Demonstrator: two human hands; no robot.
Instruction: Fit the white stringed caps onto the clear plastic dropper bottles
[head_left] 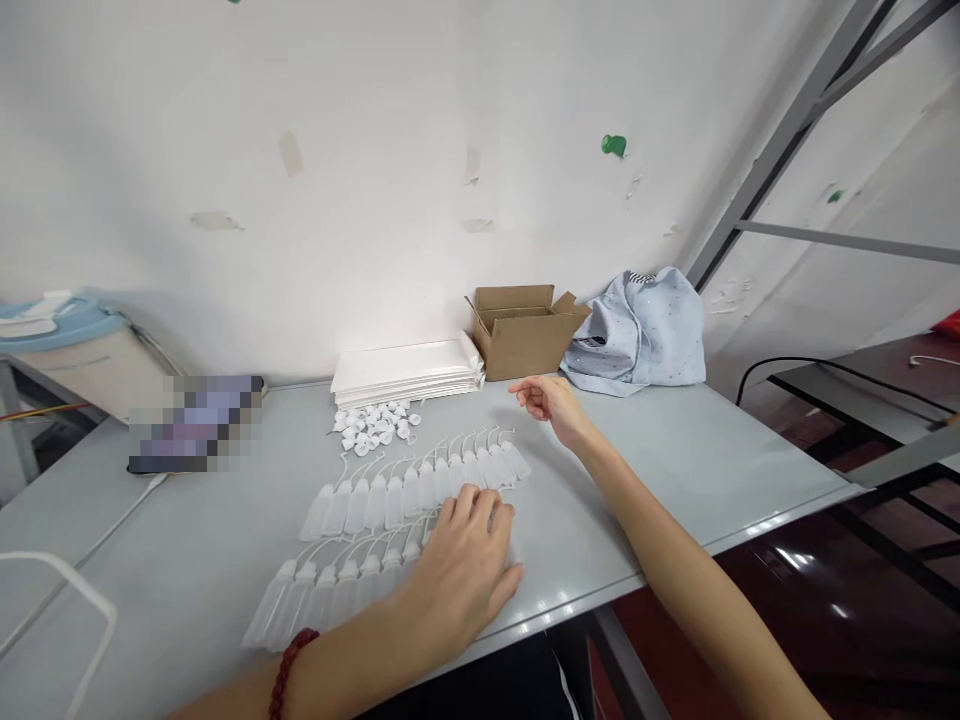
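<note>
My left hand (469,560), with a red bead bracelet (289,670) at the wrist, lies palm down over the right end of the front row of small translucent plastic bottles (330,590). Its fingers are bent and slightly apart, the thumb stands off to the side, and the bottles beneath are partly hidden. Behind them lies a second row of similar bottles (409,495) with thin cords. My right hand (551,402) hovers past that row's right end, in front of the cardboard box (525,345). Its index finger stretches left, the others loosely curled, and no object shows in it.
White caps (375,428) lie in a loose pile before a stack of flat white packs (409,368). Light blue cloth (645,335) sits right of the box. A blurred-out phone (199,425), a white cable (112,530) and a blue-lidded bin (67,345) are at left.
</note>
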